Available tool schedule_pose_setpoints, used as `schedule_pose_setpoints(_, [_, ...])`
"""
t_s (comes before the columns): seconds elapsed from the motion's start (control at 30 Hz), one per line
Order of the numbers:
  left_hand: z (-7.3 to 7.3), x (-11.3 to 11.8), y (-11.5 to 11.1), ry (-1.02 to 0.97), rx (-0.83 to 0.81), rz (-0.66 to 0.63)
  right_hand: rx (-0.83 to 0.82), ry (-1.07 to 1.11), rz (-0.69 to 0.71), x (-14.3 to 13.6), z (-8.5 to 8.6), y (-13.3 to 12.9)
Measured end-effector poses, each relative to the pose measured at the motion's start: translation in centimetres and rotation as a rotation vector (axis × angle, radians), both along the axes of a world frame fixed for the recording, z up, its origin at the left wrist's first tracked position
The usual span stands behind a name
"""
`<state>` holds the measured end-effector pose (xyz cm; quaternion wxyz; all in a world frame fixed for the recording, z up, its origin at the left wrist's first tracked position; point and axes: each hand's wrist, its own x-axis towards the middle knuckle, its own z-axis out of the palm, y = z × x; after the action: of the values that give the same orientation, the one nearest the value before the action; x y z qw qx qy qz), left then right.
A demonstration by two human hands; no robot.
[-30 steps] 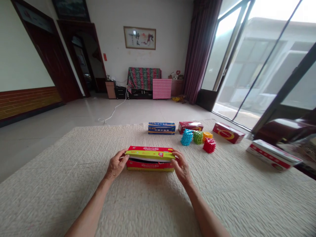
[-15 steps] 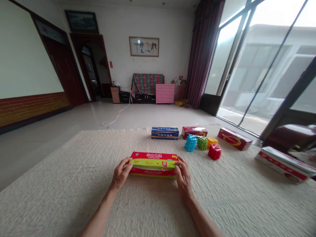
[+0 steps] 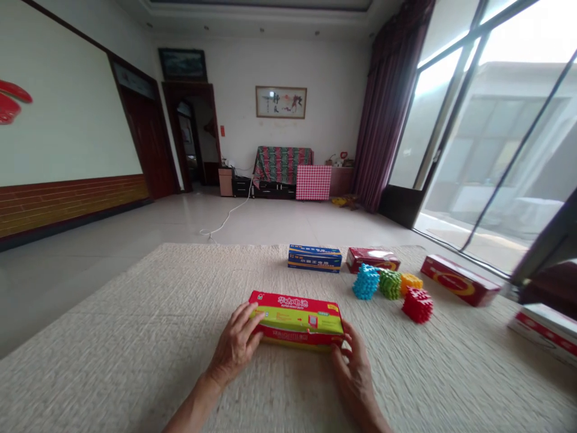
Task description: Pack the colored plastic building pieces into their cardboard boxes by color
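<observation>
A red and yellow-green battery box [image 3: 295, 319] lies lengthwise on the cream quilted cover [image 3: 180, 325], in front of me. My left hand [image 3: 238, 343] grips its left end, with fingers over the top edge and the thumb at the near side. At the right end, my right hand [image 3: 354, 361] holds the corner, its fingers curled round the near side. Beyond the box stands a blue battery box [image 3: 314, 258]. To the right sit spiky blocks: blue [image 3: 365, 281], green [image 3: 390, 284], orange [image 3: 412, 282] and red [image 3: 417, 305].
Two dark red boxes, one behind the blocks [image 3: 373, 260] and one farther right [image 3: 460, 280], lie on the cover. A white and red box [image 3: 545, 331] is at the right edge. A white cable [image 3: 229, 215] runs over the floor behind.
The view has tilted up and shifted left, so things appear lower and further right. My left hand has moved further over the box's left end; my right hand is lower on its right end.
</observation>
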<state>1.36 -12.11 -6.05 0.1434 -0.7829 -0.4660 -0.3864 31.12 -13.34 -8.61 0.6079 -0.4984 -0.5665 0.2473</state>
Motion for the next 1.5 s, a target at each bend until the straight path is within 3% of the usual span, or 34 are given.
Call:
schedule_pose_setpoints(0.13, [-0.6,-1.1,1.9,0.002,0.049,0.096,0.007,-0.027,-0.013,-2.0,-0.3,2.6])
schedule_pose_setpoints(0.37, [-1.2,-5.0,7.6,-0.066,0.092,0.174,0.062,-0.086,-0.034,-6.7,-0.1,9.7])
schedule_pose_setpoints(0.6, [-1.6,-8.9,14.3,-0.114,0.105,0.264,0.147,-0.060,0.119,-10.7,-1.0,15.4])
schedule_pose_setpoints(0.83, [-1.8,-11.7,19.6,-0.124,0.118,0.317,0.271,-0.162,0.192,-12.9,-1.5,20.4])
schedule_pose_setpoints(1.0, [-1.7,-12.7,23.1,-0.104,0.111,0.313,0.291,-0.287,0.171,-13.5,-2.1,23.5])
schedule_pose_setpoints(1.17, [-1.7,-13.0,25.4,-0.083,0.091,0.307,0.287,-0.288,0.140,-13.8,-2.6,24.5])
schedule_pose_setpoints(1.3, [-0.9,-12.5,25.3,-0.061,0.103,0.314,0.294,-0.246,0.115,-12.8,-1.9,24.0])
schedule_pose_setpoints(1.4, [0.5,-9.9,24.5,-0.050,0.158,0.311,0.345,-0.276,0.019,-10.0,-0.5,23.8])
schedule_pose_setpoints(1.5, [1.8,-4.6,24.0,-0.035,0.174,0.193,0.386,-0.389,-0.126,-6.1,0.6,24.1])
